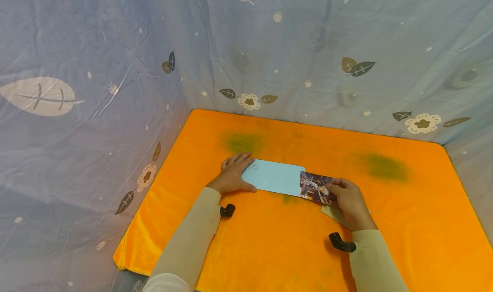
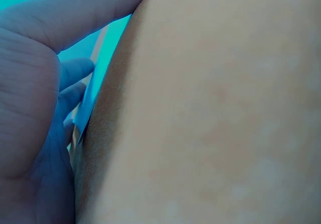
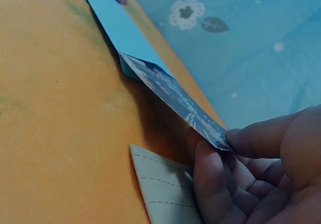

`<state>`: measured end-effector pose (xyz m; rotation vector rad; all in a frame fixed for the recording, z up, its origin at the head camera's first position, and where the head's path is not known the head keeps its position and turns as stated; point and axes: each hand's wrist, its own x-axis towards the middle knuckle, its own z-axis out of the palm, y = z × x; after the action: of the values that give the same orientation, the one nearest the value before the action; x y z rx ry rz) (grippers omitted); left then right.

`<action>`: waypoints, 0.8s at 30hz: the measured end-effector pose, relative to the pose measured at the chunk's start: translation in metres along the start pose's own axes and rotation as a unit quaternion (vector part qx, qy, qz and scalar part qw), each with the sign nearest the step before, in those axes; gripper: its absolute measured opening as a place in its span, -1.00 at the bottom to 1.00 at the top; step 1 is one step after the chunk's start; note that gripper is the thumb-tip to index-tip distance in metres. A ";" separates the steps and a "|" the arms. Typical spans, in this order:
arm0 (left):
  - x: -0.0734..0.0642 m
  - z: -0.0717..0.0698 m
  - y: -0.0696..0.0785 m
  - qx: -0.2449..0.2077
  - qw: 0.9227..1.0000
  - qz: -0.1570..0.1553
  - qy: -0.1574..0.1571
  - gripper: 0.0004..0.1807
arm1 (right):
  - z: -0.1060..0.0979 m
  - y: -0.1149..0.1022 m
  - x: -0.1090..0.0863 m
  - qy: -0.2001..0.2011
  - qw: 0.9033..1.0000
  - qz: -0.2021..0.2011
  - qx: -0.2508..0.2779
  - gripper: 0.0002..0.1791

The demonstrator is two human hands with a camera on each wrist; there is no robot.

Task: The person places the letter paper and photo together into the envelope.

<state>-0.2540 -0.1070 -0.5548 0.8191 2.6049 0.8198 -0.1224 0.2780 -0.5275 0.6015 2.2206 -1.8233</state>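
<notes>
A light blue envelope (image 1: 273, 177) with small print near its left end lies across the middle of the table. My left hand (image 1: 232, 174) holds that left end, thumb along the near edge and fingers at the far edge. The right thumb and fingers of my right hand (image 1: 350, 200) pinch the outer end of a dark printed picture card (image 3: 175, 98). Its other end sits in the gaping mouth at the envelope's right end. Below the right hand lies a beige sheet with dashed lines (image 3: 165, 184), partly hidden by the fingers.
An orange velvet cloth (image 1: 269, 240) covers the table, with darker greenish patches (image 1: 385, 167). Patterned blue-grey curtains (image 1: 308, 48) close in the back and sides. Black wrist-worn pieces (image 1: 342, 242) stick out from both beige sleeves (image 1: 188, 236).
</notes>
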 end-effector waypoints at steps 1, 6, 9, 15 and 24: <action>0.000 0.000 0.000 -0.001 1.000 0.001 0.000 0.28 | 0.001 0.000 0.000 0.000 1.000 0.001 0.002 -0.59; 0.000 0.000 -0.001 0.000 1.000 0.003 -0.002 0.29 | -0.001 0.000 -0.004 0.011 1.000 0.001 0.004 -0.48; -0.001 -0.001 0.000 0.000 1.000 0.000 -0.004 0.28 | -0.003 -0.001 -0.007 0.023 1.000 -0.002 0.004 -0.44; 0.000 -0.001 0.000 -0.001 1.000 0.000 -0.003 0.29 | -0.010 -0.003 -0.013 0.028 1.000 -0.006 0.010 -0.40; 0.001 0.000 -0.002 0.001 1.000 -0.001 -0.007 0.29 | -0.012 -0.005 -0.015 0.016 1.000 0.000 0.004 -0.35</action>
<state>-0.2561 -0.1077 -0.5562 0.8189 2.5951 0.8068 -0.1098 0.2857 -0.5146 0.6356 2.2337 -1.8365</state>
